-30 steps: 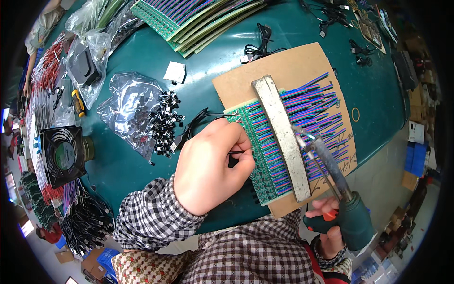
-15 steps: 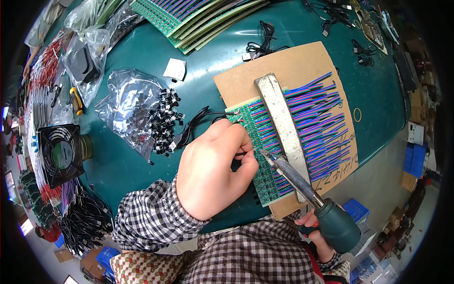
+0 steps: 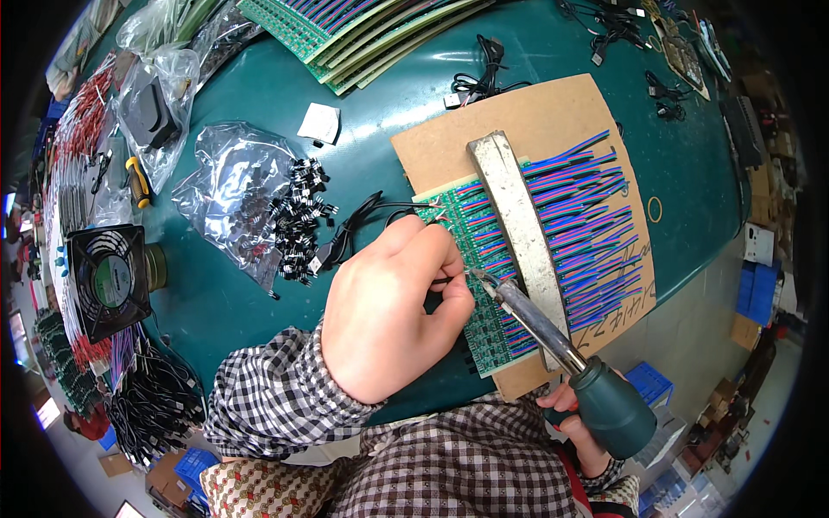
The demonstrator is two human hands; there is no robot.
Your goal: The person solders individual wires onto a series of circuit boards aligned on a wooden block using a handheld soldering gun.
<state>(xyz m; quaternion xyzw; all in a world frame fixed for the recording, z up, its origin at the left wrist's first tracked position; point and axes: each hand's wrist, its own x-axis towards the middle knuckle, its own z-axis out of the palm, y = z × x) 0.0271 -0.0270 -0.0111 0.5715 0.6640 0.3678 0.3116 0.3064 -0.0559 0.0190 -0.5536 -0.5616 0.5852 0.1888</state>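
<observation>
My left hand (image 3: 389, 302) is closed in a pinch at the left edge of a green circuit board panel (image 3: 484, 350), on a thin black cable (image 3: 441, 281). Its fingers hide part of that cable. My right hand (image 3: 589, 445) is wrapped round the green handle of a soldering iron (image 3: 611, 410), coming from the lower right. The iron's tip is at the board, just beside my left fingertips. Rows of blue, red and black wires (image 3: 583, 226) run rightward from the panel. Across them lies a worn metal bar (image 3: 516, 220). Beneath is a cardboard sheet (image 3: 518, 112).
Left of the board lie a clear plastic bag (image 3: 233, 173) and a pile of small black connectors (image 3: 302, 224). A black fan (image 3: 108, 281) stands at the left. Stacked circuit panels (image 3: 294, 30) sit at the back, near a coiled black USB cable (image 3: 485, 69).
The soldering iron has shifted slightly left, its tip closer to my left fingertips. My left hand stays pinched at almost the same spot.
</observation>
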